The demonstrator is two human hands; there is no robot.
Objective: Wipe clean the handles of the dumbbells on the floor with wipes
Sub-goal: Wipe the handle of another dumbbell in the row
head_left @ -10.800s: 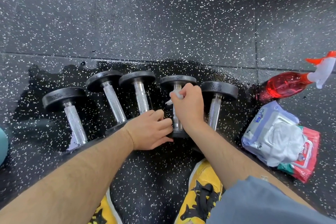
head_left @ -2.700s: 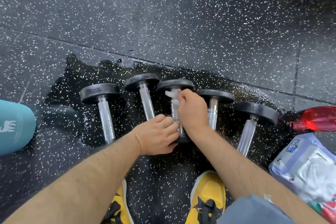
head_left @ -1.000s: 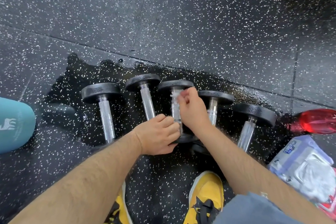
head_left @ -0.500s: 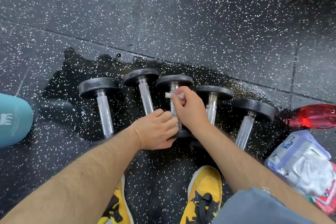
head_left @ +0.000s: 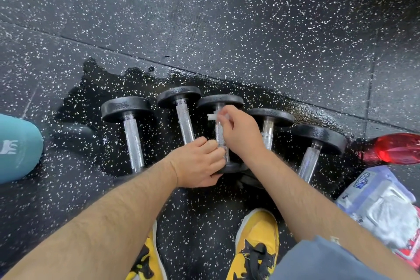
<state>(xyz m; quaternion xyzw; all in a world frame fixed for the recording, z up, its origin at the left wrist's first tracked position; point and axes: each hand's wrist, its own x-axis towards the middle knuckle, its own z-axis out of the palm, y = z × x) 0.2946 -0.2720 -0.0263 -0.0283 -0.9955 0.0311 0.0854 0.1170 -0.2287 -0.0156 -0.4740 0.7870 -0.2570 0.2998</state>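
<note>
Several black dumbbells with silver knurled handles lie side by side on a wet patch of the speckled rubber floor. My right hand [head_left: 238,133] pinches a small white wipe [head_left: 212,117] against the far end of the middle dumbbell's handle [head_left: 220,137]. My left hand [head_left: 200,165] grips that dumbbell's near end, its fingers curled round the handle just above the near head [head_left: 231,168]. Beside it lie the far-left dumbbell [head_left: 133,141], the second dumbbell [head_left: 185,124], the fourth dumbbell [head_left: 267,133] and the far-right dumbbell [head_left: 310,159].
A pack of wipes [head_left: 384,211] lies at the right with a white wipe sticking out. Behind it lies a red spray bottle [head_left: 400,148]. A teal bottle [head_left: 16,148] lies at the left edge. My yellow shoes [head_left: 256,248] stand just below the dumbbells.
My right hand has kept sliding the wipe along the middle handle, staying near its far end. My left hand has kept its grip on the near end. The view shifted slightly.
</note>
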